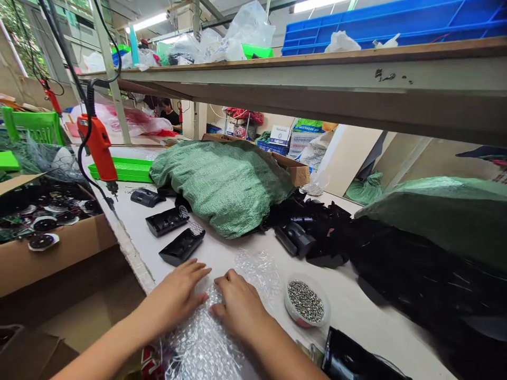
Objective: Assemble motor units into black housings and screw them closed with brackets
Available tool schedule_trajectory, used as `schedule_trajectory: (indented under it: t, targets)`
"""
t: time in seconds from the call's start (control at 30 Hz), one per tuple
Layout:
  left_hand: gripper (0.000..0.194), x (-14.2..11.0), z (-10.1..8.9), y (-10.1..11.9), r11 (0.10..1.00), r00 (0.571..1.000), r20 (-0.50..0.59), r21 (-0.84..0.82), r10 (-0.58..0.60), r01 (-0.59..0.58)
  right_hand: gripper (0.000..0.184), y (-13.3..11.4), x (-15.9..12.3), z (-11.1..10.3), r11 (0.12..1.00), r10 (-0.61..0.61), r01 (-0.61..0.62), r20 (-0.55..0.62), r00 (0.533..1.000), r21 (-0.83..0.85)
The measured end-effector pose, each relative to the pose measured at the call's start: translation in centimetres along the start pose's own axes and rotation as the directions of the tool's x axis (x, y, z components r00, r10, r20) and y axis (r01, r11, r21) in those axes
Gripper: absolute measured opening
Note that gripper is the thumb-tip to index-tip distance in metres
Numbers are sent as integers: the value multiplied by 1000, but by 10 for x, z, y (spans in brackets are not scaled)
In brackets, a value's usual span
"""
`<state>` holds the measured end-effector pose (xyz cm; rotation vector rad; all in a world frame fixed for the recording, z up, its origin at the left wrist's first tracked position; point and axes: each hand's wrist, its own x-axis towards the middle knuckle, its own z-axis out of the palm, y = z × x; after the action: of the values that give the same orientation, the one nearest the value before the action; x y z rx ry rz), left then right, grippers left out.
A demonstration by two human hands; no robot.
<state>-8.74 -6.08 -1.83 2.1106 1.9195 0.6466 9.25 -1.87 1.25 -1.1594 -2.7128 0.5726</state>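
Observation:
A sheet of clear bubble wrap (204,343) lies at the table's front edge, between and below my forearms. My left hand (180,290) rests over its far left side with the fingers stretched forward and apart. Beside it, my right hand (240,303) is on the wrap's far right side, fingers loosely bent and thumb apart. Neither hand visibly grips anything. Small clear plastic pieces (257,272) lie in a loose heap just beyond my right hand. Ahead of my left hand are two black plastic housings (182,246) (166,221), hollow side up.
A tub of small metal screws (306,301) stands right of my hands. A red electric screwdriver (98,148) hangs at left. A green woven sack (222,184) and black plastic parts (317,232) occupy the table. An overhead shelf (317,76) crosses above; an open carton (71,248) sits left.

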Motion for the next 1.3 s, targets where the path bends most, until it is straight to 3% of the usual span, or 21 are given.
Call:
schedule_trajectory:
  t: [0.13,0.23,0.37,0.57,0.8,1.0,1.17,1.3]
  targets:
    - [52,-30,30,-16,999,998,52,43,24,-26,42,1,19,-2,999,-28,32,121,992,-35]
    - [53,-34,47,-30,996,999,-10,80,34,-33,42,2,22,-6,998,-33,42,174,984,-46]
    - [56,-32,56,-41,994,998,-37,97,45,-41,59,0,24,-10,998,14,1,216,976,-69]
    - [48,-32,54,-38,997,1000,11,75,28,-29,62,0,29,-13,999,-3,13,264,964,-37]
    - [48,-35,50,-23,998,998,-35,41,-42,44,66,20,24,-6,992,-78,56,203,976,114]
    - [47,-37,41,-10,997,997,5,-11,-76,76,57,32,18,-1,957,-90,46,143,986,287]
    - [51,-30,34,-1,993,989,88,30,-121,119,42,41,22,2,851,-42,-11,89,995,525]
    - [45,-32,34,-2,991,994,42,92,-104,99,31,44,29,-20,676,124,-58,-36,992,734]
